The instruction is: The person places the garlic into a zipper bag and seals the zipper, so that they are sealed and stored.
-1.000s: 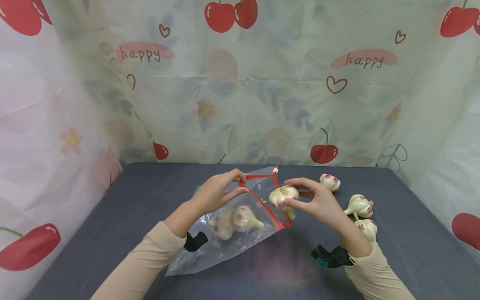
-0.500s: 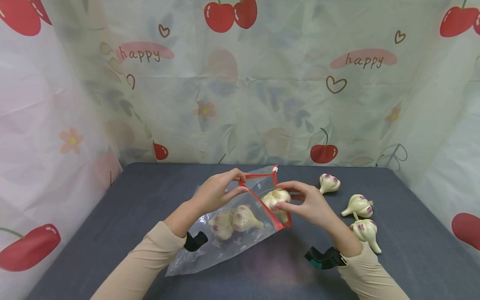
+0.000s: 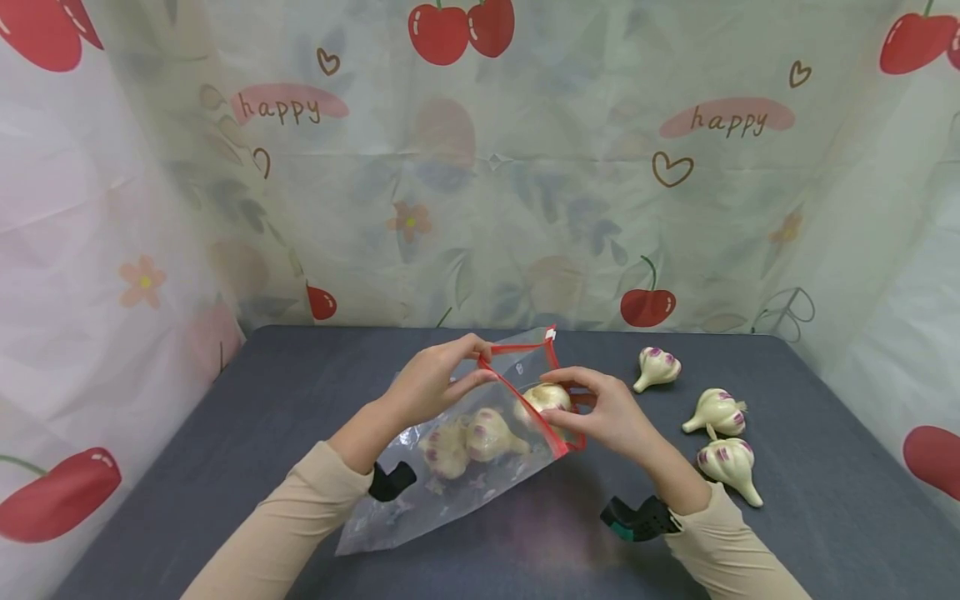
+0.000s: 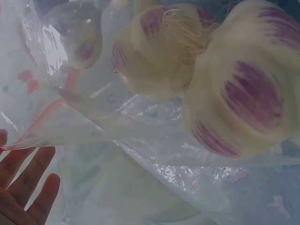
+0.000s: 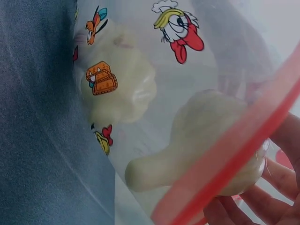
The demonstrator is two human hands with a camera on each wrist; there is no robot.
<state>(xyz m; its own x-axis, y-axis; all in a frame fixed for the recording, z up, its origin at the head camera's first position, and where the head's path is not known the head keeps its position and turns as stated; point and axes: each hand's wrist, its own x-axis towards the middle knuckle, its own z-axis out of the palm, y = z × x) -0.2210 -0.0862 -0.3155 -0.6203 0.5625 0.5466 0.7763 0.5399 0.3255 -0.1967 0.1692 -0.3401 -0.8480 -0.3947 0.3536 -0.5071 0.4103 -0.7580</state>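
A clear zip bag (image 3: 420,512) with a red zip rim lies on the table, its mouth spread toward the right. My left hand (image 3: 431,379) pinches the upper edge of that mouth between thumb and fingers. Two garlic bulbs (image 3: 489,435) rest inside the bag. With thumb and fingertips my right hand (image 3: 603,410) grips another garlic bulb (image 3: 542,402), now within the bag's opening. In the right wrist view the red zip strip (image 5: 234,154) crosses in front of this bulb. Seen from the left wrist, the bagged garlic (image 4: 248,89) shows purple streaks through the film.
Three more garlic bulbs lie to the right on the dark table (image 3: 810,500): one farther back (image 3: 658,367), one in the middle (image 3: 717,412) and one nearer (image 3: 731,467). A printed curtain (image 3: 495,208) hangs behind and at both sides.
My right hand has moved left, carrying its garlic bulb from just outside the mouth into the bag. The left hand keeps its pinch on the rim, almost unmoved.
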